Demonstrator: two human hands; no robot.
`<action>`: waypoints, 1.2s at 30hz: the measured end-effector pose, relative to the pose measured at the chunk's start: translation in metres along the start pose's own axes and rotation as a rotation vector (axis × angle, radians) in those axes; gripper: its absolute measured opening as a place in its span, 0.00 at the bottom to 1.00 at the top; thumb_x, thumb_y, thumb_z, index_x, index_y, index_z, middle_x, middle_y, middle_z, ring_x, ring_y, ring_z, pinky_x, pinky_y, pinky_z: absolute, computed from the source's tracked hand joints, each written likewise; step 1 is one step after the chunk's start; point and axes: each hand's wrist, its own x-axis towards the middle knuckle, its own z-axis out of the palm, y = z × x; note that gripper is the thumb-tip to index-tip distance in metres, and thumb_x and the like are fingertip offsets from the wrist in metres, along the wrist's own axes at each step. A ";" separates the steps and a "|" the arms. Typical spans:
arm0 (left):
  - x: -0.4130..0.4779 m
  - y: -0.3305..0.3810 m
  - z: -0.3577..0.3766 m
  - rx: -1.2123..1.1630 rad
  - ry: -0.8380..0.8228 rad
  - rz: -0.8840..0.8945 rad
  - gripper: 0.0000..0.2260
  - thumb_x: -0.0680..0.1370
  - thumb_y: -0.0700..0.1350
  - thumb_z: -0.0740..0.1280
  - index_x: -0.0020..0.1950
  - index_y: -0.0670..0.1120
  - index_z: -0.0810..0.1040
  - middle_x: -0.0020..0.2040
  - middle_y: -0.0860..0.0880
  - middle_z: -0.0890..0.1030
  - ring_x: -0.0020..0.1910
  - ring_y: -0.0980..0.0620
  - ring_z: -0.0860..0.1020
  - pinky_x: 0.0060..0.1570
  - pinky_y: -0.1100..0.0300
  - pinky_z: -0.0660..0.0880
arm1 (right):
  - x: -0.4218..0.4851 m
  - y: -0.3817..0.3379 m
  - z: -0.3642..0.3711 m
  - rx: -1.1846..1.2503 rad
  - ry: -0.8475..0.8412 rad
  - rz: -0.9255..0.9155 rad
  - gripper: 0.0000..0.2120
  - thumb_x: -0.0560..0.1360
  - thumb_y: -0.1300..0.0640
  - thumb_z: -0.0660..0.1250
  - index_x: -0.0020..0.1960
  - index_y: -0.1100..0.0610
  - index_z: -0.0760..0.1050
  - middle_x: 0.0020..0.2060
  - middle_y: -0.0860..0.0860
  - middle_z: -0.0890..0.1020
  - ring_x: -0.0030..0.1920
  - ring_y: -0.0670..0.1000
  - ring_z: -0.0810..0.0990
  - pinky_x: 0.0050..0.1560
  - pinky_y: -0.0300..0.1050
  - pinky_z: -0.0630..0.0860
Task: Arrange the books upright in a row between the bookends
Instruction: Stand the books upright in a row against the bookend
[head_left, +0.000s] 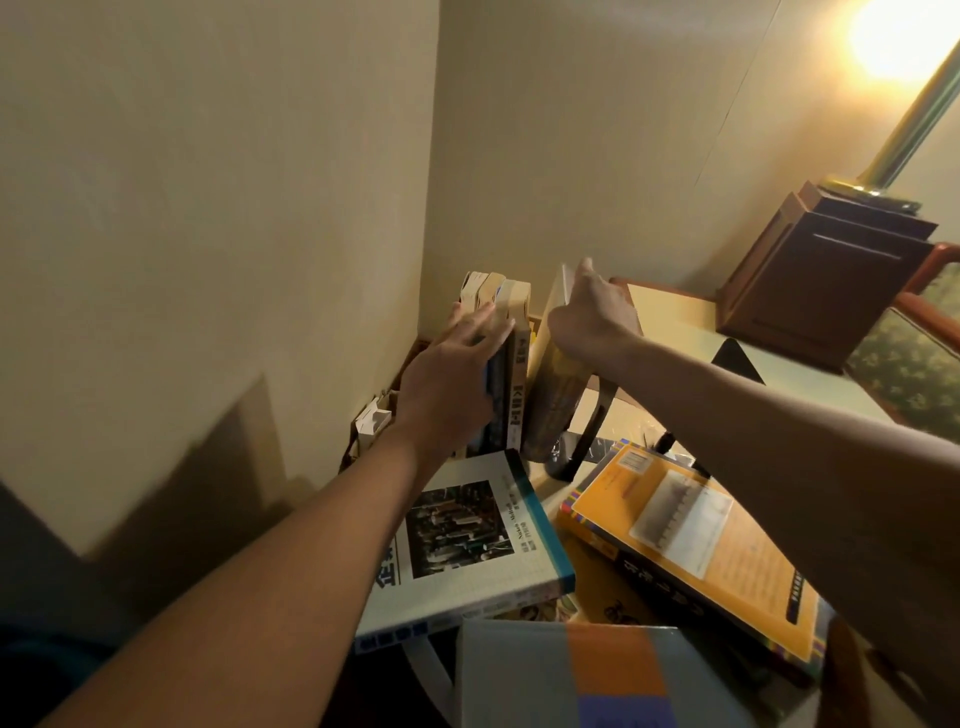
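Against the cream wall corner, a short row of yellowed upright paperbacks (498, 358) stands on the pale counter (670, 312). Left hand (447, 387), arm outstretched, lies flat against the row with fingers (480, 322) spread loosely. Right hand (592, 312) grips the top edge of a large tan book (553, 395) just beside the row, leaning slightly, fingers closed over it. Nearer, a white photo-cover book (467, 540) and an orange book (696, 545) lie flat.

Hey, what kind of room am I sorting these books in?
Probably a hotel room or a bedroom corner: a lit brass lamp on a dark wooden base, a pale desk against plain walls, and a patterned upholstered chair beside it.
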 end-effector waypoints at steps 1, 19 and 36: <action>0.000 0.002 0.000 -0.001 0.009 0.003 0.33 0.75 0.42 0.72 0.78 0.54 0.64 0.79 0.48 0.64 0.78 0.39 0.60 0.56 0.41 0.78 | -0.001 -0.001 0.002 -0.021 -0.012 -0.012 0.33 0.72 0.64 0.64 0.76 0.56 0.61 0.60 0.57 0.77 0.58 0.62 0.77 0.54 0.57 0.81; 0.007 -0.020 0.009 0.135 -0.050 0.044 0.39 0.69 0.34 0.78 0.77 0.49 0.67 0.76 0.39 0.65 0.76 0.36 0.63 0.51 0.39 0.80 | -0.011 0.012 -0.001 -0.104 -0.455 -0.313 0.22 0.78 0.50 0.68 0.69 0.56 0.67 0.51 0.51 0.80 0.42 0.49 0.82 0.32 0.38 0.81; -0.013 0.005 0.005 0.029 -0.098 -0.042 0.37 0.76 0.42 0.71 0.81 0.51 0.57 0.81 0.44 0.52 0.80 0.38 0.50 0.63 0.36 0.74 | -0.052 0.030 -0.005 -0.042 -0.278 -0.363 0.37 0.78 0.51 0.70 0.81 0.54 0.55 0.65 0.57 0.79 0.62 0.57 0.79 0.53 0.42 0.74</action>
